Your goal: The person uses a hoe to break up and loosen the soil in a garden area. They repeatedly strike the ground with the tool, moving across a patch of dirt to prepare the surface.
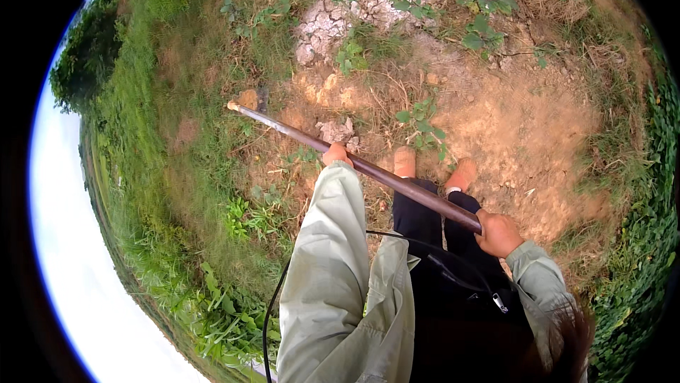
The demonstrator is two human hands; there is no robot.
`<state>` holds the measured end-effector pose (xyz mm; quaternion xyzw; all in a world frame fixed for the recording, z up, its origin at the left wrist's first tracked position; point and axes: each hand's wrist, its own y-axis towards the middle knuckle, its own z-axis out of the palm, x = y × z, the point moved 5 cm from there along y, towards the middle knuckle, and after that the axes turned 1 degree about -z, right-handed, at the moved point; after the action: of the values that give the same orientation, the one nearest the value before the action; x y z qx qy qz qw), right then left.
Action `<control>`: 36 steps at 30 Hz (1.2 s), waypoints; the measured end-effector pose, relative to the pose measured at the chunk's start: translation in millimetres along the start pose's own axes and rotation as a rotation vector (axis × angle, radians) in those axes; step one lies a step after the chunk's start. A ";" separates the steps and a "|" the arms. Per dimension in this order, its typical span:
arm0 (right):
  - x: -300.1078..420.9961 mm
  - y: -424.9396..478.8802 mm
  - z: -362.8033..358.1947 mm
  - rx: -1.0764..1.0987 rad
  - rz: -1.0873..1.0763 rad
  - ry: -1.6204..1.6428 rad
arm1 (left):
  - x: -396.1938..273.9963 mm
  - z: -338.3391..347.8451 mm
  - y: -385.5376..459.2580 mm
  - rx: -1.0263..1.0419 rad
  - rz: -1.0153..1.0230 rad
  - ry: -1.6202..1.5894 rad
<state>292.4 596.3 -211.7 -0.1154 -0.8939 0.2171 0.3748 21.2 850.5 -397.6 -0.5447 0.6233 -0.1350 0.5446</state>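
A long brown wooden handle (409, 187) slants across the view in front of my legs. My left hand (338, 155) is closed around its middle part. Near its lower right end, my right hand (498, 234) grips the same handle. Its far end carries a metal head (262, 99) with soil-coloured matter on it, over grass and soil left of me; the blade's exact shape is hard to tell. Both my arms wear pale green sleeves. My soil-coloured feet (464, 174) stand on the ground just beyond the handle.
Bare orange soil (526, 117) spreads ahead and to the right. Cracked grey mud (324, 24) lies at the top, with leafy plants (481, 35) beside it. Tall grass and weeds (175, 213) cover the left. A thin black cable (269, 314) hangs by my left sleeve.
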 end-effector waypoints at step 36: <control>-27.9 -159.6 -51.8 0.281 0.767 -0.370 | 221.8 16.8 -166.1 0.196 -0.434 0.206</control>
<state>342.1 461.3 -120.9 -0.3457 -0.8003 0.4767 0.1129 164.8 613.0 -395.3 -0.5937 0.5280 -0.3632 0.4866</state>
